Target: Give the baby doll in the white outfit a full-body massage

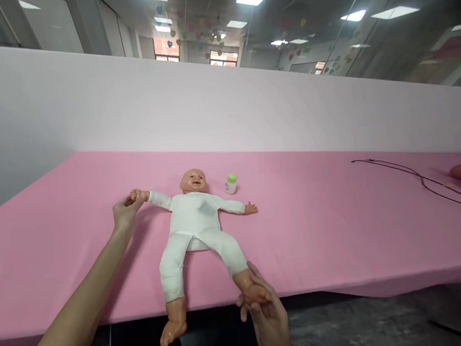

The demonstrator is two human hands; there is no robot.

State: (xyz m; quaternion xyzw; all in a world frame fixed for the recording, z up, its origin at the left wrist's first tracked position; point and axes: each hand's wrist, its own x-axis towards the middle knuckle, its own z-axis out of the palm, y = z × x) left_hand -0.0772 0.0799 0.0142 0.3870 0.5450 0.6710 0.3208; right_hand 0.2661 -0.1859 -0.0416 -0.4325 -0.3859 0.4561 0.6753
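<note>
Baby doll [194, 221] lies face up on the pink-covered desk [347, 248], long axis pointing away from me, head far, feet over the near edge. My left hand [125, 212] is nearest its arm, fingers clamped on its small hand. My right hand [267, 316] is nearest its legs, fingers clamped on 1 foot. Small green-capped bottle [230, 184] stands just beside the head.

The left arm [66, 308] stretches up from the lower left corner to a left hand [125, 212] curled closed at mid-left, while the right hand [267, 318] rises from the bottom edge, also closed.
</note>
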